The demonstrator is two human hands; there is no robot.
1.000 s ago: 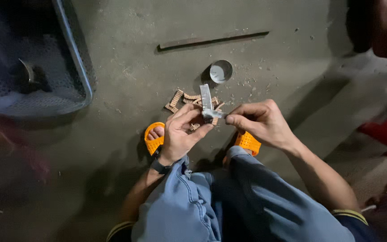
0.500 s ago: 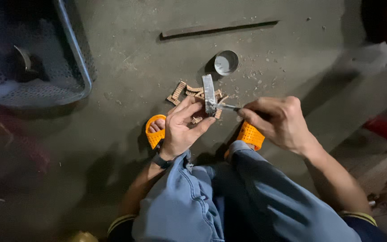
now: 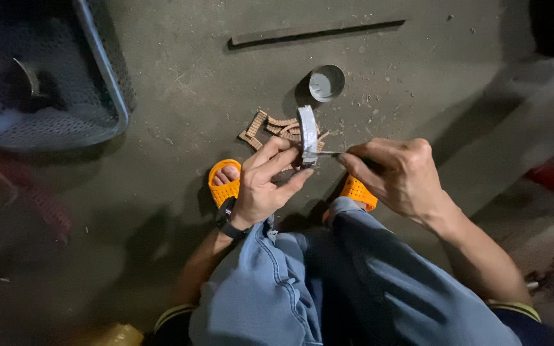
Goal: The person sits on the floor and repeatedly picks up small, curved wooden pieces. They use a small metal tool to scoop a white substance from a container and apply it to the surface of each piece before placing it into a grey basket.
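Fingers of left hand pinched grey shoe, right hand gripped thin tool against it; several lining strips already stripped onto floor.

Left hand grips curved grey metal piece; right hand holds thin tool against it. Brown ridged strips, small round tin, perforated basket on concrete floor.

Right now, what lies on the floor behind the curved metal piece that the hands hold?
Behind the curved metal piece, brown ridged strips lie piled; some are hidden by it. Farther back stands a small round tin.
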